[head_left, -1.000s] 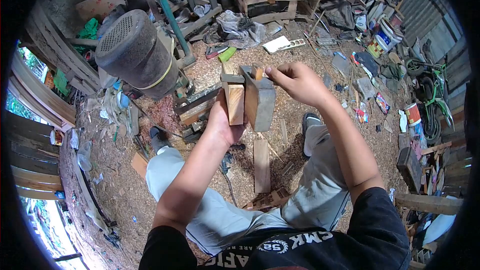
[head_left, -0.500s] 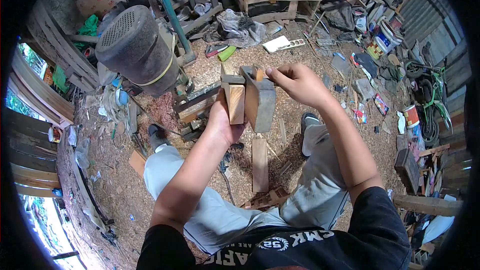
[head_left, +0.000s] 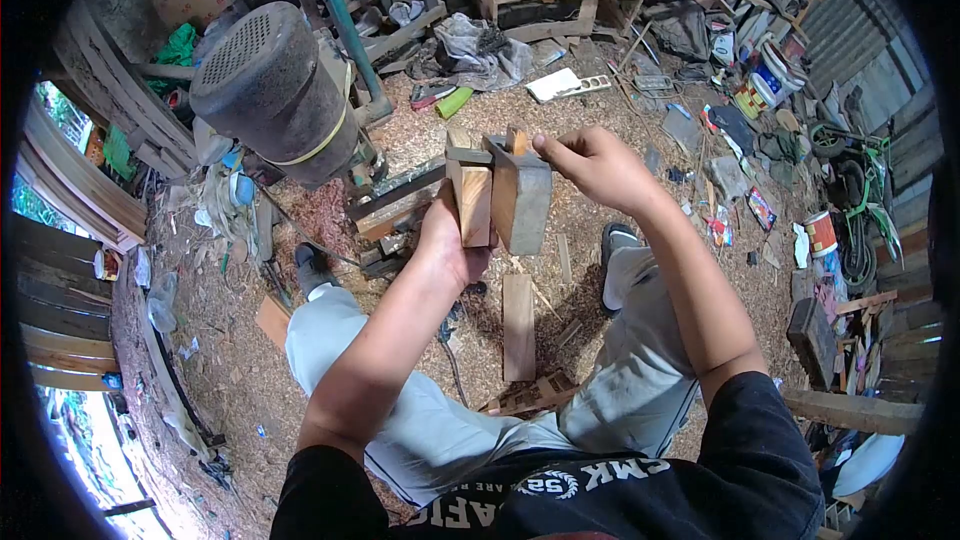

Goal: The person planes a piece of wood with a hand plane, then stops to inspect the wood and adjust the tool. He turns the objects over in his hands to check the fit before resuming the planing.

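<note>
My left hand [head_left: 445, 240] is wrapped around a pale wooden block [head_left: 475, 205] with visible grain, supporting it from below and the left. A narrow wooden crosspiece [head_left: 468, 155] lies over the block's top end. Close against its right side stands a thicker, grey-brown wooden block [head_left: 522, 202], worn on its face. From the top of that block sticks a small orange-brown wooden peg [head_left: 517, 141]. My right hand [head_left: 600, 168] is closed at the thicker block's upper right corner, its thumb beside the peg. The other fingertips are hidden behind the block.
A wooden board [head_left: 518, 325] lies on the shaving-covered floor between my legs. A dark perforated machine housing [head_left: 270, 90] stands at left front. A white power strip [head_left: 567, 86] lies ahead, and a green bicycle [head_left: 865, 195] leans at right.
The thicker block has tilted slightly, its lower end rising a little, and its peg shows more clearly. Both hands keep nearly the same place.
</note>
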Motion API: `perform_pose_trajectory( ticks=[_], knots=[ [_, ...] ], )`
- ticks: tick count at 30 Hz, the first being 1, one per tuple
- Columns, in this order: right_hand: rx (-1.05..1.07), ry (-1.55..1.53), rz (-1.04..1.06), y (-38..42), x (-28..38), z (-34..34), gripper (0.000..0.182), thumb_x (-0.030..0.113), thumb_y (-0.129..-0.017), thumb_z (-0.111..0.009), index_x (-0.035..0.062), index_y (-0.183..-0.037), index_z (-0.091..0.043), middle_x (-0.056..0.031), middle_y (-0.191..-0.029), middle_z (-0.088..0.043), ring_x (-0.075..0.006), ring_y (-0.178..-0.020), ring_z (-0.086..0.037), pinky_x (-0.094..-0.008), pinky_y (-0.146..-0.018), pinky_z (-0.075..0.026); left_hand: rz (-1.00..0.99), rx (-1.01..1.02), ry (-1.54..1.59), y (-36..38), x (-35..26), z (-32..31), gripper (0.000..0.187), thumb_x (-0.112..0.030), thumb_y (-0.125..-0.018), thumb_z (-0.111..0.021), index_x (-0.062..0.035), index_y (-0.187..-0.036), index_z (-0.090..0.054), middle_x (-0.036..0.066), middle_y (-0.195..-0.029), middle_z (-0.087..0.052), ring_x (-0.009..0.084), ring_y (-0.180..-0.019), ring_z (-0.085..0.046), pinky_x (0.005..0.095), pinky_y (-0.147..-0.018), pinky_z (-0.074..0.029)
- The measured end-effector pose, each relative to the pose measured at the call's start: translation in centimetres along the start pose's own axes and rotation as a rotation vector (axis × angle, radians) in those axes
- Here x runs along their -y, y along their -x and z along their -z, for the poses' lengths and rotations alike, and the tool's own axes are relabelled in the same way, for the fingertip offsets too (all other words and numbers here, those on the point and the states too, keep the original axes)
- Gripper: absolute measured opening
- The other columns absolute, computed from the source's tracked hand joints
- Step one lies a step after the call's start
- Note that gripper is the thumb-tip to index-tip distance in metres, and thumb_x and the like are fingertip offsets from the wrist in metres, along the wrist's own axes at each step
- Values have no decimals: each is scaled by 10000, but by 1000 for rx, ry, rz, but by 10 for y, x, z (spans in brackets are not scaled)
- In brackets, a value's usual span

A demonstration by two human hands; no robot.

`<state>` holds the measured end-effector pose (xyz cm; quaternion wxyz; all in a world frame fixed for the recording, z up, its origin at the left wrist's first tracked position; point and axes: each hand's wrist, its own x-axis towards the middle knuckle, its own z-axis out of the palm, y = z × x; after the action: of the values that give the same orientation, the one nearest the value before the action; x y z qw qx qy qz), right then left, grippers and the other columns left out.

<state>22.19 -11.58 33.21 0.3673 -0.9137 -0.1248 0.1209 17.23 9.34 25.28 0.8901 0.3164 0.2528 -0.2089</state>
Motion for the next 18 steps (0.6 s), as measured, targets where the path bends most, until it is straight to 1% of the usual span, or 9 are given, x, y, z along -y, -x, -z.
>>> perform_pose_trajectory(
  ticks=[2, 6, 8, 12, 14, 15, 17, 18],
  knots=[
    [-21, -32, 24, 1, 0, -2, 637, 525, -1033, -563, -22, -711, -611, 30, -566, -395, -81, -562, -362, -335, -506, -321, -18, -51, 0, -10, 3, 9, 400, -447, -1061, -450, -149, -1193, -683, 15, -1094, -732, 177, -971, -710, 373, -849, -594],
    [-7, -32, 27, -1, -4, -3, 638, 531, -1032, -562, -25, -726, -627, 27, -563, -401, -83, -560, -366, -335, -506, -323, -8, -49, 7, -3, 4, 6, 405, -449, -1063, -444, -148, -1193, -681, 18, -1096, -730, 181, -967, -710, 375, -852, -593],
    [6, 30, -27, 1, 1, 0, 638, 554, -997, -562, -26, -788, -724, -142, -558, -570, -237, -527, -562, -419, -600, -483, -10, -51, -39, -7, 5, 11, 406, -450, -1064, -443, -146, -1194, -681, 16, -1086, -729, 179, -969, -709, 378, -851, -593],
    [-3, 31, 4, 2, -2, -3, 638, 551, -999, -559, -26, -779, -718, -138, -554, -563, -237, -521, -554, -417, -595, -481, -6, -71, 22, -3, 6, 4, 391, -446, -1060, -461, -146, -1182, -682, 10, -1065, -730, 178, -953, -711, 377, -839, -596],
    [4, -8, 17, 3, -2, -4, 614, 507, -1032, -565, -37, -757, -641, 16, -559, -412, -93, -557, -367, -348, -510, -327, -22, -77, -4, 1, 6, 1, 365, -431, -1054, -488, -143, -1164, -684, 7, -1040, -733, 179, -929, -715, 373, -826, -598],
    [4, -9, 16, 3, -2, -3, 614, 507, -1032, -565, -37, -757, -641, 16, -559, -412, -93, -557, -367, -348, -510, -327, -21, -77, -5, 2, 6, 1, 365, -431, -1054, -488, -143, -1164, -684, 7, -1040, -733, 179, -929, -715, 373, -826, -598],
    [-1, 37, -3, 3, -1, -2, 636, 553, -998, -557, -20, -769, -712, -144, -554, -561, -248, -523, -549, -426, -595, -476, -3, -73, -6, 2, 7, 2, 346, -422, -1047, -509, -142, -1148, -685, 5, -1020, -734, 178, -910, -717, 367, -816, -600],
    [-1, 37, -4, 3, -1, -1, 636, 553, -998, -557, -20, -769, -712, -144, -554, -561, -248, -523, -549, -426, -595, -476, -1, -73, -7, 3, 7, 0, 346, -422, -1047, -509, -142, -1148, -685, 5, -1020, -734, 178, -910, -717, 367, -816, -600]
  ],
)
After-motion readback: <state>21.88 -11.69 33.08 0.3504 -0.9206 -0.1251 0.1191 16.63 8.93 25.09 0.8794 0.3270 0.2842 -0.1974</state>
